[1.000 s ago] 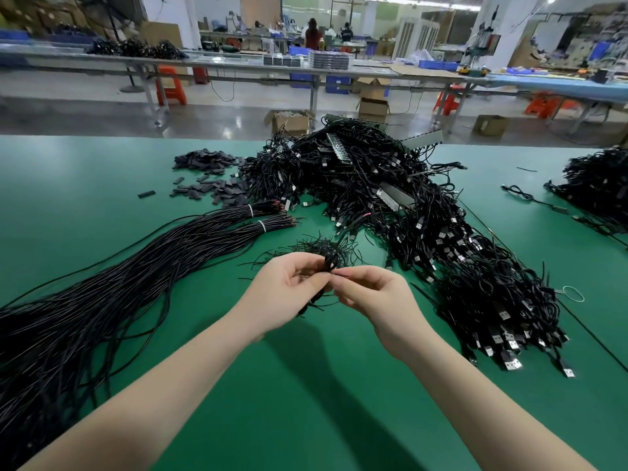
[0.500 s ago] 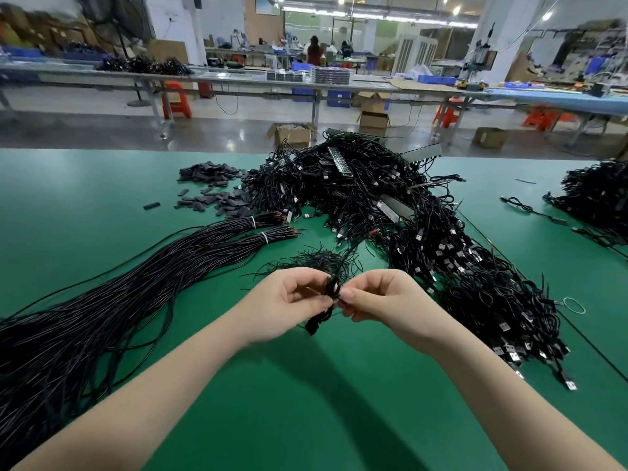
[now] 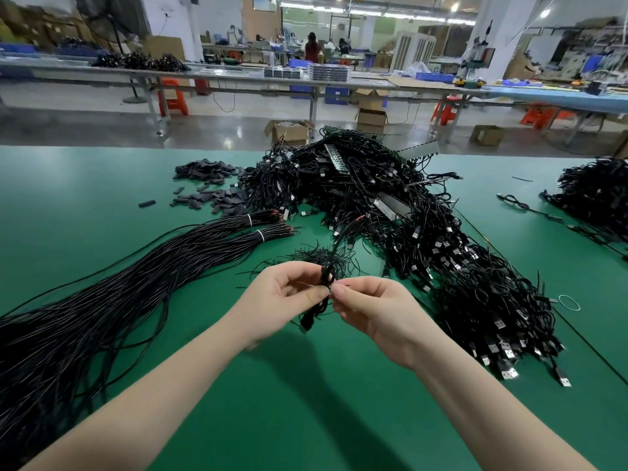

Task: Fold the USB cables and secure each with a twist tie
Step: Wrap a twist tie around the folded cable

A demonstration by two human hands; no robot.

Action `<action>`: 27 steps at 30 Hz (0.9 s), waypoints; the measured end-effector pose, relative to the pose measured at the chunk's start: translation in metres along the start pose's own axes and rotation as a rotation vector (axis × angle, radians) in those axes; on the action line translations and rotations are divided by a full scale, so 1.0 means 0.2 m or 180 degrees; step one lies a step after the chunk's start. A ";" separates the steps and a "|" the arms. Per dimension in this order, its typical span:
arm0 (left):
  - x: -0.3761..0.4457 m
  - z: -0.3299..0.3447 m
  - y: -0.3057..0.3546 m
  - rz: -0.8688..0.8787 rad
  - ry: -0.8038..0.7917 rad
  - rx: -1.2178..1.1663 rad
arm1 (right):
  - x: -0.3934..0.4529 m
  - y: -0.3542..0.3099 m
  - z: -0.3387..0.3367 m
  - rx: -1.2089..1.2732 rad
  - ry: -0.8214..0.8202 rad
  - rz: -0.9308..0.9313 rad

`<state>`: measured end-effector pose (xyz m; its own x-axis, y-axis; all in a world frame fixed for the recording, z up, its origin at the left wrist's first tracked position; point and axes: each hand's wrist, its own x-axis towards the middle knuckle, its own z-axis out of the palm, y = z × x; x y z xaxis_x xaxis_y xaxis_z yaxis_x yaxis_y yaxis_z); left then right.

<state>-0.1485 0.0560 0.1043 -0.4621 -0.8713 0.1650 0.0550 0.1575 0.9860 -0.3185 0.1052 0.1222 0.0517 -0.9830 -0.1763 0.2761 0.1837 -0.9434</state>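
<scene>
Head view, single frame inspected: I hold one folded USB cable (image 3: pixel 324 287) raised above the green table (image 3: pixel 102 185), centred in front of me so both hands can work on it. My left hand (image 3: pixel 285 300) has fingers curled around the middle of the bundle, gripping it upright so the folds cannot spring apart; its plug end hangs below the palm. My right hand (image 3: pixel 370 311) pinches thumb and forefinger at the same waist, apparently on a twist tie, though the tie itself is too fine to make out. I judge the step to be winding the tie closed. Loose ties (image 3: pixel 323 258) lie just beyond my hands, within easy reach. Straight unfolded cables (image 3: pixel 136 266) fan out to the left as supply; the tangled heap (image 3: pixel 424 232) to the right looks like finished pieces, set apart to avoid mixing.
</scene>
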 end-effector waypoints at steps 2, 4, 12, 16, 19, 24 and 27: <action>0.00 0.02 0.00 -0.0149 0.0189 -0.0061 | 0.01 0.02 0.00 -0.0884 0.0342 -0.0721; 0.00 0.04 0.02 -0.0488 0.0137 -0.0197 | 0.02 0.05 -0.02 -0.2413 0.0737 -0.2051; -0.01 0.05 0.07 -0.0878 0.0025 -0.0755 | 0.01 0.06 -0.06 -0.2742 0.0501 -0.2745; 0.00 0.04 0.07 -0.0149 0.0200 -0.0030 | 0.00 0.05 -0.04 -0.0162 -0.0038 -0.0310; -0.01 0.04 0.07 -0.0030 0.0146 0.0102 | 0.00 0.03 -0.06 -0.0083 -0.0195 -0.0127; -0.03 0.04 0.07 -0.0084 -0.0244 -0.0123 | -0.01 0.01 -0.07 -0.0708 -0.0194 -0.0496; -0.04 0.04 0.08 -0.0140 -0.0443 -0.0287 | 0.00 0.02 -0.05 -0.1030 -0.0036 -0.0782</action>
<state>-0.1514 0.0688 0.1177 -0.5836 -0.8027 0.1228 0.1084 0.0729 0.9914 -0.3269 0.1065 0.1164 0.0329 -0.9972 0.0669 -0.0348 -0.0680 -0.9971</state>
